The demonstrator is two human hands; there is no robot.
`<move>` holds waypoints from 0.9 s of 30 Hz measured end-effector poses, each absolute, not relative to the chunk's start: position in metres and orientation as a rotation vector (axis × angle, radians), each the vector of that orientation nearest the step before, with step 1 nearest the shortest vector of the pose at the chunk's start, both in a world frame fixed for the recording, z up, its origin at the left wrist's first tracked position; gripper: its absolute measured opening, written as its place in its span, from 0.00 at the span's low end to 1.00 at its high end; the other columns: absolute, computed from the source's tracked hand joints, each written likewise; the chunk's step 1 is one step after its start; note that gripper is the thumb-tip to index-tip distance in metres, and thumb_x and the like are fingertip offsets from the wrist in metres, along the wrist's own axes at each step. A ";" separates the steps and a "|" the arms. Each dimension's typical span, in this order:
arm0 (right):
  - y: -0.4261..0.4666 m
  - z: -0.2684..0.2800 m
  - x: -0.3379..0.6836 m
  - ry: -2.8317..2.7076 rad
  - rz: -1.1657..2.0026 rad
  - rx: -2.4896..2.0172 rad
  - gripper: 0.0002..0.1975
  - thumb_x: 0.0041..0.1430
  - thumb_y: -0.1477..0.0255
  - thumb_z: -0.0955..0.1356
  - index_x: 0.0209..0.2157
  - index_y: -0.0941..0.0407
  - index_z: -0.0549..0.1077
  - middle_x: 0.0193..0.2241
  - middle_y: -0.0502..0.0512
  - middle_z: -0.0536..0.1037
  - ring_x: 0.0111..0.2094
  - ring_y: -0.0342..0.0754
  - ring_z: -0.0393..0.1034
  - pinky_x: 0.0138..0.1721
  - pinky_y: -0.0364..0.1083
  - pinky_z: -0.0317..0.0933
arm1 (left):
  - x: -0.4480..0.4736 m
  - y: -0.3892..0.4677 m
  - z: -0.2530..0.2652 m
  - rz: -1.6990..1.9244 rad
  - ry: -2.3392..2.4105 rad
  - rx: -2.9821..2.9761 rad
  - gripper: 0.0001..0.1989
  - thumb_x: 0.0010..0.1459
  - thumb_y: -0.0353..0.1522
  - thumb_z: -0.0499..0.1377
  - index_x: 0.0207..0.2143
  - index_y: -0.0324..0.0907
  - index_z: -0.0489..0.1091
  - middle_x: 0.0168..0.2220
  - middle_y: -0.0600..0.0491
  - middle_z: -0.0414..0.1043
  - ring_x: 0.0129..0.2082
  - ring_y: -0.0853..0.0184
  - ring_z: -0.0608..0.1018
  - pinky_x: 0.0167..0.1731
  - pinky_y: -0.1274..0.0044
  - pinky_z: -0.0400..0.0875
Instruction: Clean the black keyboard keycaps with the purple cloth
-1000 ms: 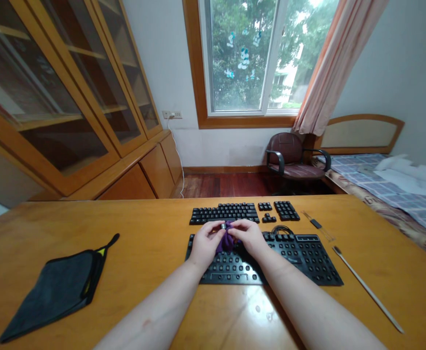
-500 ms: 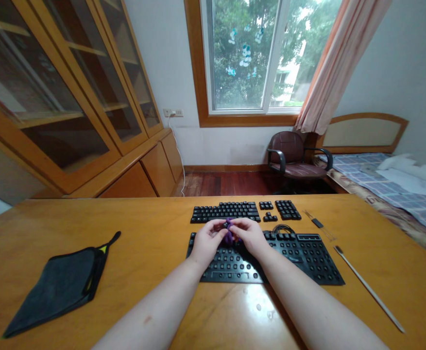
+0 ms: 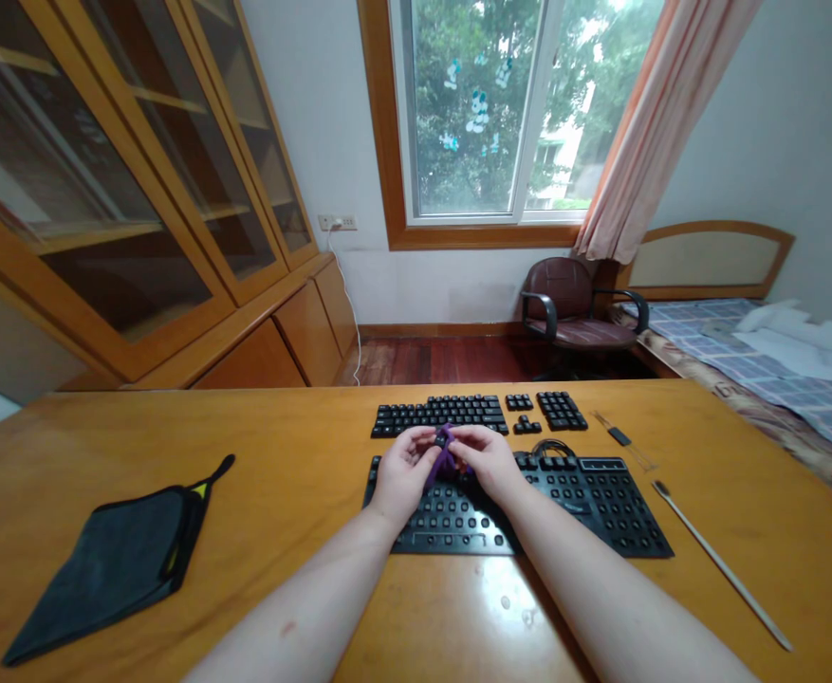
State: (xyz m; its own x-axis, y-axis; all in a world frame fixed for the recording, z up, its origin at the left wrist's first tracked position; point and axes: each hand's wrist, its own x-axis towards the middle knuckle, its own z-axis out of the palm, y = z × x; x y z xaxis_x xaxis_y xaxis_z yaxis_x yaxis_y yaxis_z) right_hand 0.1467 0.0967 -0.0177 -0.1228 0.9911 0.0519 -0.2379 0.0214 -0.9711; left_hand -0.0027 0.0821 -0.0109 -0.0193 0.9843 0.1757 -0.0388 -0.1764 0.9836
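Over the keyboard base (image 3: 451, 544), its keycaps mostly off, my two hands meet with fingertips pinched together. Between them is a small black keycap (image 3: 441, 440) with a purple cloth (image 3: 442, 463) around and below it. My left hand (image 3: 407, 468) is closed on the keycap from the left side. From the right, my right hand (image 3: 488, 460) is closed on the cloth, its thumb and fingers pressing it against the keycap. Removed keycaps (image 3: 465, 410) lie in keyboard order just beyond the base. The fingers partly hide the keycap and the cloth.
On the table (image 3: 280, 531), a folded dark grey cloth (image 3: 113, 560) lies at the left. To the right are a wire keycap puller (image 3: 619, 436) and a long thin brush (image 3: 725, 569). A coiled cable (image 3: 554, 448) sits behind the base. Beyond stands an office chair (image 3: 564, 304).
Both hands stay in nearly the same place. The purple cloth has shifted between the fingers and hangs lower to the left, and more of the black keycap shows.
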 end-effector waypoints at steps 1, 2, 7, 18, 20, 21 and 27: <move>0.096 -0.017 0.147 -1.146 1.379 -0.933 0.13 0.41 0.67 0.74 0.32 0.55 0.77 0.22 0.49 0.76 0.17 0.40 0.65 0.21 0.42 0.61 | -0.002 0.083 -0.012 1.370 1.100 1.284 0.12 0.48 0.32 0.61 0.37 0.40 0.71 0.35 0.50 0.75 0.37 0.65 0.77 0.42 0.73 0.70; 0.096 -0.016 0.147 -1.156 1.384 -0.926 0.13 0.41 0.68 0.74 0.33 0.55 0.77 0.22 0.49 0.76 0.18 0.40 0.65 0.21 0.42 0.61 | -0.002 0.083 -0.013 1.368 1.101 1.285 0.10 0.48 0.33 0.61 0.35 0.39 0.71 0.34 0.50 0.75 0.36 0.65 0.77 0.41 0.73 0.71; 0.096 -0.017 0.147 -1.206 1.424 -0.913 0.15 0.41 0.69 0.73 0.36 0.54 0.77 0.26 0.50 0.78 0.18 0.40 0.65 0.22 0.43 0.62 | -0.006 0.085 -0.017 1.350 1.143 1.354 0.08 0.49 0.33 0.61 0.32 0.39 0.74 0.33 0.50 0.76 0.35 0.65 0.77 0.41 0.73 0.70; 0.099 -0.022 0.148 -1.150 1.399 -0.904 0.09 0.42 0.69 0.73 0.29 0.57 0.76 0.19 0.48 0.74 0.17 0.39 0.65 0.21 0.40 0.61 | -0.005 0.084 -0.015 1.306 1.217 1.457 0.07 0.50 0.32 0.59 0.33 0.39 0.73 0.32 0.51 0.76 0.33 0.65 0.77 0.38 0.73 0.71; 0.098 -0.022 0.148 -1.177 1.401 -0.910 0.11 0.43 0.70 0.73 0.32 0.57 0.77 0.21 0.49 0.75 0.18 0.39 0.65 0.22 0.41 0.62 | -0.006 0.084 -0.016 1.325 1.227 1.488 0.07 0.51 0.32 0.59 0.32 0.39 0.73 0.32 0.51 0.75 0.34 0.65 0.77 0.38 0.73 0.71; 0.098 -0.022 0.148 -1.195 1.399 -0.909 0.12 0.43 0.70 0.73 0.33 0.56 0.77 0.21 0.49 0.76 0.18 0.40 0.66 0.22 0.41 0.62 | -0.006 0.085 -0.016 1.331 1.239 1.514 0.07 0.51 0.32 0.59 0.33 0.39 0.72 0.33 0.51 0.75 0.34 0.65 0.77 0.39 0.73 0.71; 0.096 -0.021 0.147 -1.224 1.374 -0.921 0.13 0.42 0.68 0.73 0.33 0.56 0.76 0.19 0.47 0.74 0.17 0.40 0.65 0.21 0.42 0.62 | -0.012 0.085 -0.022 1.301 1.299 1.684 0.07 0.53 0.33 0.58 0.34 0.41 0.73 0.36 0.50 0.75 0.39 0.63 0.76 0.43 0.70 0.69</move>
State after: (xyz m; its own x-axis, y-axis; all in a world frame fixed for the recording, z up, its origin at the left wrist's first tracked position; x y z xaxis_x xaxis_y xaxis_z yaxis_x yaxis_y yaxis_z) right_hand 0.1466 0.0962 -0.0208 -0.1738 0.9809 0.0873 -0.1992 0.0518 -0.9786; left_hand -0.0118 0.0849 -0.0222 0.0230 0.9477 0.3184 0.3174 -0.3090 0.8966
